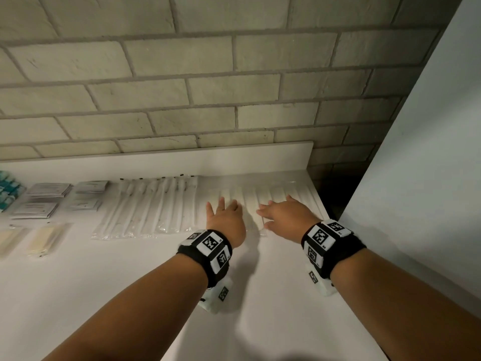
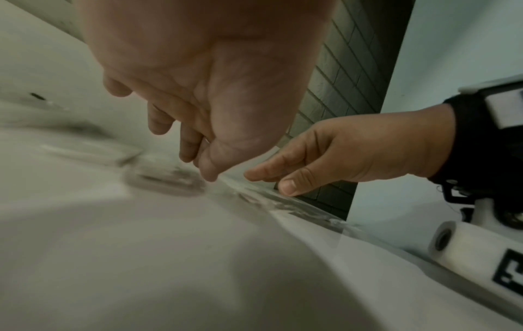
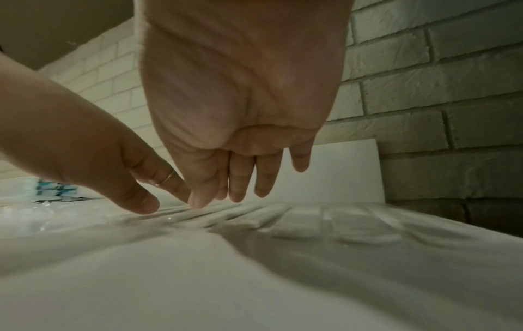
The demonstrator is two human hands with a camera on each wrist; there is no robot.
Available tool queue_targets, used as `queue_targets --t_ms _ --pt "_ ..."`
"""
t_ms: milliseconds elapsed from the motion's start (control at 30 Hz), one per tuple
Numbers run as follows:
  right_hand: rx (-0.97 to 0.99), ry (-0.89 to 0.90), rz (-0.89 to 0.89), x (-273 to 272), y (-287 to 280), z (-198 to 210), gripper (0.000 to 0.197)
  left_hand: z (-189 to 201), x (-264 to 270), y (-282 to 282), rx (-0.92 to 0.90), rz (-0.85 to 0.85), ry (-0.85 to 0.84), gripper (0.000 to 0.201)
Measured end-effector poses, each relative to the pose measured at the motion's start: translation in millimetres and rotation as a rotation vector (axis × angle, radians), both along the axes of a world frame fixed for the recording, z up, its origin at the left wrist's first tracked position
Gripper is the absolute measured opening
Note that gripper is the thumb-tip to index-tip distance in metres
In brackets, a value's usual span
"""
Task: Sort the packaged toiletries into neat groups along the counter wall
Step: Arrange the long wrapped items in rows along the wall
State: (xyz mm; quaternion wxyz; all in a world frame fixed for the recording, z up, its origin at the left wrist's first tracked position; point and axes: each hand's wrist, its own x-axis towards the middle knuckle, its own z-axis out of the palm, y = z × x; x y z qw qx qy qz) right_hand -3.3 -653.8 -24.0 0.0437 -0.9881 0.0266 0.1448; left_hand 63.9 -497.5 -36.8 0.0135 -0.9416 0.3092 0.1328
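Both hands flat, fingers straight and spread, gripping nothing: left hand (image 1: 224, 214) and right hand (image 1: 283, 213) side by side, fingertips on the row of white packets (image 1: 263, 198) lying under them against the backsplash (image 1: 234, 155). Toothbrush packs (image 1: 156, 204) just left of the left hand, sachets (image 1: 46, 199) farther left.

A white table (image 1: 273, 295) ran up to a low white backsplash (image 1: 182, 157) along its far edge. Behind it stood a pale brick wall (image 1: 208, 74), and a plain white panel (image 1: 429, 152) rose beside the table's right edge.
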Motion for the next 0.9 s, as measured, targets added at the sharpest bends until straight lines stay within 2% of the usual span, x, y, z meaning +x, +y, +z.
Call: queue_targets --t_ms 167,500,733,900 --pt "-0.124 0.101 0.076 8.3 9.9 -5.5 0.045 -0.3 -2.5 5.9 0.033 -0.029 0.036 0.06" --pt "-0.05 0.045 0.068 3.1 24.0 4.5 0.047 -4.6 -2.9 19.0 0.042 0.013 0.023 0.065" --pt "-0.08 0.086 0.107 4.6 40.2 10.7 0.046 -4.6 -4.7 25.1 0.095 0.027 0.072 0.064" --pt "-0.069 0.063 0.113 8.7 49.8 15.0 0.049 0.3 3.1 40.8 0.106 0.122 0.043 0.071"
